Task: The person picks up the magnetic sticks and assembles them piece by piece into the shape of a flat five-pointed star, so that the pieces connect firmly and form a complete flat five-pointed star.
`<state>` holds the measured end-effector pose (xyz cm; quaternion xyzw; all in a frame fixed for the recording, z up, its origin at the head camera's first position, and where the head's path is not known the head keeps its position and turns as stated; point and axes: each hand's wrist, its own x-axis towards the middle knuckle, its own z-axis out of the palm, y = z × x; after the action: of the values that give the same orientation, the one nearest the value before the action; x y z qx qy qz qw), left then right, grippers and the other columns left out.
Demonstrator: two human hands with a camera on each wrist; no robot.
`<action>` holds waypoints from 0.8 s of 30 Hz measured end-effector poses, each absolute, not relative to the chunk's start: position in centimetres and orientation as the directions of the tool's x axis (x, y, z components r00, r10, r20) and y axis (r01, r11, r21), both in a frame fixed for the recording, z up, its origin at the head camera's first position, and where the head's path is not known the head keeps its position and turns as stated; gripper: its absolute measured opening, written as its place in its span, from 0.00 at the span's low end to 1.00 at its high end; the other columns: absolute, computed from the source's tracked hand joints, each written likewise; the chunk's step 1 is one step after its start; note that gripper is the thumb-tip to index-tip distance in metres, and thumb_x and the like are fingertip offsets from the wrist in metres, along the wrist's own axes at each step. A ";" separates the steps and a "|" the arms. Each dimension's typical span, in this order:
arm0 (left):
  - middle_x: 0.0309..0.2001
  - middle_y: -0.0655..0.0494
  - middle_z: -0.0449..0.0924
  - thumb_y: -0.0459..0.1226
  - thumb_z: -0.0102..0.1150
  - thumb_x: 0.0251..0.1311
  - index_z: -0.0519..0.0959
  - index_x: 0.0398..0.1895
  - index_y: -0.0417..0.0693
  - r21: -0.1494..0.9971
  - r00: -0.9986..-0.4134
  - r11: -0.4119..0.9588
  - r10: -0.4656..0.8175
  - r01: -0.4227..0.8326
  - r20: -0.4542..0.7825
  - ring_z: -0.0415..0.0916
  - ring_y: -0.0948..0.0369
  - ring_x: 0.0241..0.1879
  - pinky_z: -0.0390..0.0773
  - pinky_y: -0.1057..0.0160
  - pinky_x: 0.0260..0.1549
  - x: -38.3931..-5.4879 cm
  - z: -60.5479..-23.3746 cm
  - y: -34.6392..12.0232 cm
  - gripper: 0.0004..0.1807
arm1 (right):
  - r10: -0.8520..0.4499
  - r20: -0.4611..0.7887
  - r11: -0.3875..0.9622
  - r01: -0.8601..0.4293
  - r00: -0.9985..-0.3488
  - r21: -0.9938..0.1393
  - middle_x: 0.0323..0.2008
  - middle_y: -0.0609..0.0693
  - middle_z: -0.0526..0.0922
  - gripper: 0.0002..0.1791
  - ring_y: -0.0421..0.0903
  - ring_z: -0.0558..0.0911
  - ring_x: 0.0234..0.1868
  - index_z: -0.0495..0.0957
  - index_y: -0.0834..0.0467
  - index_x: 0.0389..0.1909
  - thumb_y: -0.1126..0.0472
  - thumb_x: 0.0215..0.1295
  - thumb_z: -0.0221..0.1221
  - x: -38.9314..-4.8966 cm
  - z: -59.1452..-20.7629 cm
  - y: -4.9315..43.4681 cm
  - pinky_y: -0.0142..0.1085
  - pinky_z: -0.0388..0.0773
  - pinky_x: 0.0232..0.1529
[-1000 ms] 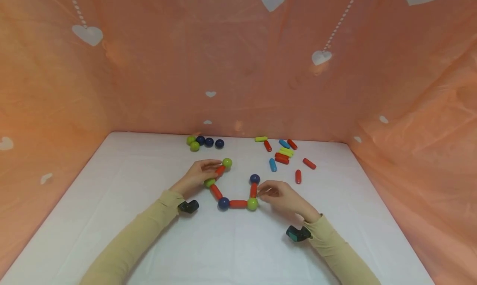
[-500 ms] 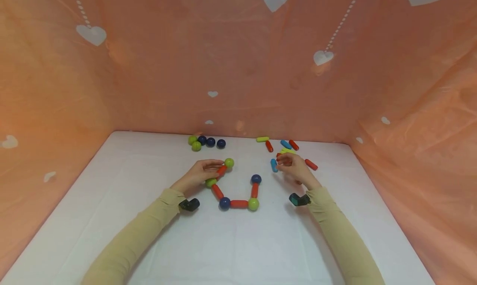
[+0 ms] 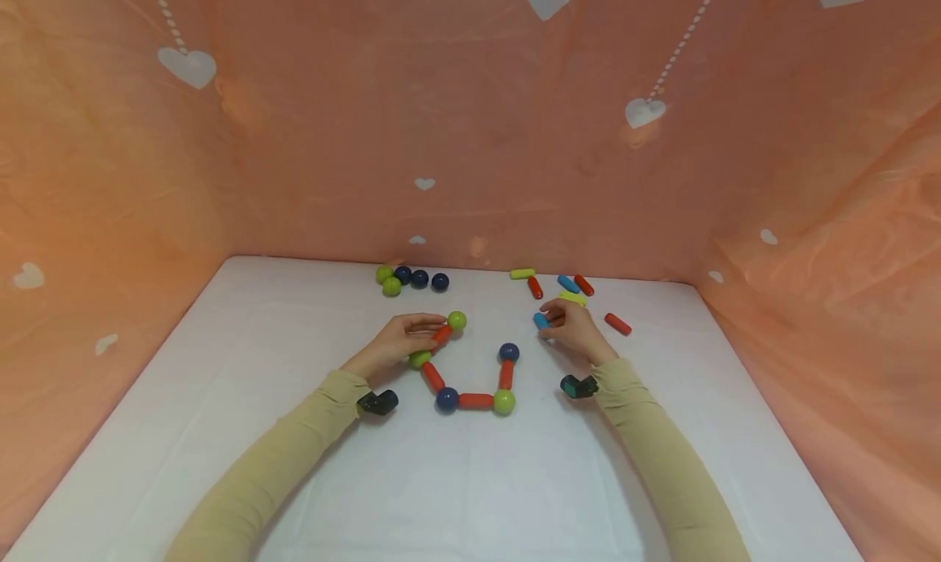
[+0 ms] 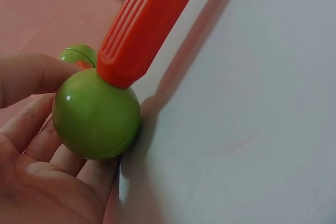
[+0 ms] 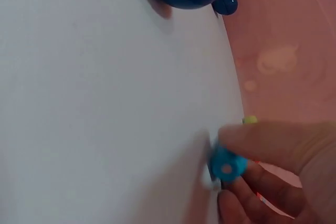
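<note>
My left hand grips the upper left part of a chain of magnetic rods and balls lying in a curve on the table. In the left wrist view, its thumb and fingers lie around a green ball with a red rod joined to it. Another green ball tops the chain's left end; a dark blue ball tops its right end. My right hand pinches a loose blue magnetic rod between thumb and fingers. The rod's round end faces the right wrist camera.
Loose green and dark blue balls cluster at the back of the white table. Several red, yellow and blue rods lie behind and beside my right hand, among them a red rod. An orange curtain with hearts surrounds the table.
My right hand has left the chain's right side, moved up and right to the loose rods, and taken hold of a blue rod. My left hand has stayed on the chain.
</note>
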<state>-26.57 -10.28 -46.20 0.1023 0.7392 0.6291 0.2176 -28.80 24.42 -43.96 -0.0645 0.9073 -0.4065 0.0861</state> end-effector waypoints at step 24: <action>0.71 0.40 0.71 0.28 0.55 0.70 0.68 0.72 0.40 0.975 -0.893 0.191 0.410 -0.114 -0.185 0.70 0.45 0.70 0.76 0.55 0.66 -26.5 -46.1 -10.1 0.27 | -0.283 -0.066 0.659 -0.143 -0.957 -0.739 0.57 0.58 0.82 0.20 0.57 0.78 0.59 0.78 0.58 0.61 0.64 0.69 0.63 -28.4 -42.2 20.6 0.49 0.81 0.60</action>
<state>-26.52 -10.11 -46.10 0.0994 0.7430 0.6283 0.2084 -28.39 20.60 -42.24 -0.1174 0.9064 -0.3962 0.0879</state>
